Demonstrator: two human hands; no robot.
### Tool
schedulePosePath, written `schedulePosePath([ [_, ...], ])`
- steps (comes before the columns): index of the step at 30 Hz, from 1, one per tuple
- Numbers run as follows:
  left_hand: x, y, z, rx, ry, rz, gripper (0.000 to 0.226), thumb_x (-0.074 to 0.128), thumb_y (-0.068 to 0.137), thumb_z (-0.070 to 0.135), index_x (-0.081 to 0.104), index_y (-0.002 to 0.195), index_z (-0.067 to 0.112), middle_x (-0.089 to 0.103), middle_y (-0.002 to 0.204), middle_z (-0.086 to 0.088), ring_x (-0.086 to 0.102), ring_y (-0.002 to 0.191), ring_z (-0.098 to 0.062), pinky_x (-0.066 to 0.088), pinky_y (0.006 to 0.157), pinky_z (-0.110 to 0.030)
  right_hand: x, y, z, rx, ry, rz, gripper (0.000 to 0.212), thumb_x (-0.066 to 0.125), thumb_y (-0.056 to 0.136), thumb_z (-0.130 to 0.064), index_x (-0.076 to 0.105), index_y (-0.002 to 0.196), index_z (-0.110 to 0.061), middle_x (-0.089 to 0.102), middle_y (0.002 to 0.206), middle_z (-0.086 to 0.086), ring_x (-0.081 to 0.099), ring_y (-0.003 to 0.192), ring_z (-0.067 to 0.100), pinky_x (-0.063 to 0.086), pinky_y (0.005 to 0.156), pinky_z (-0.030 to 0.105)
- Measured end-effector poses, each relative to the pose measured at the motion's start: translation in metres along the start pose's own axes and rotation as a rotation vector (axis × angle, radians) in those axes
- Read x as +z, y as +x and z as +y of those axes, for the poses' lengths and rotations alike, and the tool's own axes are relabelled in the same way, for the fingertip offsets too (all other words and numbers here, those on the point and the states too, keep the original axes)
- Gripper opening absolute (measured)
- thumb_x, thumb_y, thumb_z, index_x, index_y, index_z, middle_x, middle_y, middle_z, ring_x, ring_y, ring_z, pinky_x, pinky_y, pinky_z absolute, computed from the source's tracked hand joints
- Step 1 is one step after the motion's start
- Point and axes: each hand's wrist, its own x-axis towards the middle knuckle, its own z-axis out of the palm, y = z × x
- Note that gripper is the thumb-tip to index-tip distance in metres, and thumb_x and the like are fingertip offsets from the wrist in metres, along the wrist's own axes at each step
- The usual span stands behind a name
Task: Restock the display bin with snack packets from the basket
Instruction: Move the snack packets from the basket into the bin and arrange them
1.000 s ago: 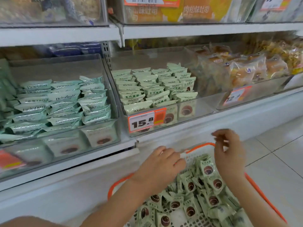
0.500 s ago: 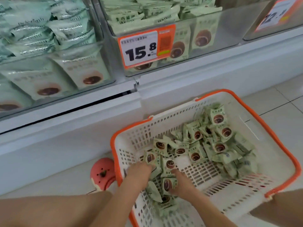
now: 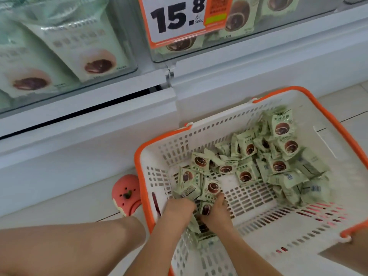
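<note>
Since the frame 0.5 s ago the view has dropped and closed in on the basket (image 3: 326, 120); both hands stay down in its near-left corner, gathered tighter round the same clump of packets. L to R, w/ the basket as landmark: far left of it, above, a clear bin front shows large pale-green packs (image 3: 83, 48). Just left of the basket, on the floor, a pink clog (image 3: 126, 195), w/ a bare knee nearer the camera. Above the basket's left rim, the display bin (image 3: 278, 34) carries an orange price tag (image 3: 179, 18) reading 15.8. Inside the basket, near-left corner: left hand (image 3: 179, 210) and right hand (image 3: 216, 215) sit close together, fingers curled on a bunch of snack packets (image 3: 209, 191) between them. Right of the hands, loose green packets (image 3: 278, 164) heap across the basket's far-right half.
</note>
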Motion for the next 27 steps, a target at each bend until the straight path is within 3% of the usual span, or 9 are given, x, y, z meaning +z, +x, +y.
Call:
schedulePosePath([
  [5,0.001,0.0,-0.001,-0.001,-0.034,0.038,0.035,0.05,0.088,-0.003,0.058,0.12,0.011,0.062,0.111,-0.008,0.061,0.101,-0.027,0.05,0.092,-0.039,0.003,0.0,0.002,0.128,0.044,0.013,0.09,0.073,0.079,-0.017,0.009,0.141,-0.005,0.027,0.141,0.022,0.046,0.121,0.039,0.044,0.098,0.041],
  [7,0.001,-0.002,-0.001,-0.011,-0.066,0.044,0.039,0.049,0.089,-0.002,0.056,0.125,0.013,0.062,0.113,-0.008,0.061,0.103,-0.026,0.049,0.094,-0.039,-0.002,0.003,0.003,0.246,0.142,-0.015,0.085,0.074,0.078,-0.02,0.019,0.14,-0.004,0.035,0.134,0.02,0.048,0.118,0.037,0.047,0.094,0.037],
  [9,0.0,-0.003,-0.001,-0.02,-0.11,0.024,0.045,0.049,0.091,-0.001,0.051,0.132,0.016,0.059,0.123,-0.01,0.058,0.11,-0.028,0.047,0.097,-0.039,-0.01,0.001,0.004,0.294,0.139,-0.102,0.069,0.076,0.077,-0.029,0.039,0.129,-0.003,0.049,0.115,0.014,0.054,0.105,0.027,0.051,0.074,0.029],
  [14,-0.005,-0.009,-0.003,-0.027,-0.224,0.082,0.067,0.054,0.084,-0.005,0.034,0.142,0.022,0.052,0.128,-0.009,0.057,0.108,-0.027,0.05,0.091,-0.039,-0.04,-0.007,0.01,0.216,0.305,-0.208,0.052,0.08,0.073,-0.014,0.045,0.112,-0.008,0.059,0.09,0.003,0.057,0.064,0.014,0.052,0.053,0.025],
  [16,-0.013,-0.015,0.001,0.022,-0.255,0.166,0.091,0.06,0.078,-0.009,0.017,0.148,0.031,0.043,0.139,-0.009,0.055,0.112,-0.026,0.052,0.089,-0.038,-0.065,-0.014,0.005,0.094,0.306,-0.232,0.053,0.08,0.073,-0.014,0.046,0.113,-0.013,0.059,0.082,0.003,0.055,0.06,0.012,0.051,0.056,0.025],
  [18,-0.026,-0.02,0.01,0.094,-0.209,0.235,0.105,0.061,0.076,-0.011,0.005,0.149,0.04,0.031,0.148,-0.008,0.054,0.113,-0.027,0.053,0.084,-0.036,-0.092,-0.026,-0.002,-0.058,0.247,-0.256,0.062,0.081,0.07,-0.016,0.042,0.118,-0.018,0.059,0.095,0.003,0.056,0.066,0.01,0.049,0.057,0.021],
  [20,-0.042,-0.028,0.022,0.179,-0.16,0.319,0.094,0.063,0.078,-0.006,0.017,0.147,0.039,0.04,0.139,-0.006,0.058,0.102,-0.024,0.054,0.079,-0.037,-0.121,-0.039,-0.01,-0.155,0.259,-0.256,0.063,0.081,0.071,-0.017,0.038,0.118,-0.019,0.058,0.109,0.003,0.057,0.07,0.009,0.048,0.056,0.019],
  [23,-0.07,-0.05,0.033,0.271,-0.189,0.522,0.038,0.07,0.081,0.019,0.051,0.114,0.02,0.057,0.106,0.0,0.059,0.095,-0.02,0.047,0.07,-0.032,-0.163,-0.064,-0.027,-0.302,0.387,-0.187,0.042,0.076,0.077,-0.017,0.046,0.106,-0.02,0.053,0.093,-0.01,0.058,0.074,0.009,0.047,0.058,0.02],
  [27,-0.119,-0.102,0.032,0.293,-0.339,0.743,0.036,0.076,0.073,0.041,0.059,0.098,0.02,0.061,0.095,0.007,0.057,0.088,-0.013,0.041,0.067,-0.028,-0.213,-0.098,-0.048,-0.563,0.464,-0.049,0.029,0.07,0.084,-0.018,0.061,0.108,-0.032,0.063,0.11,-0.01,0.06,0.103,0.006,0.051,0.091,0.029],
])
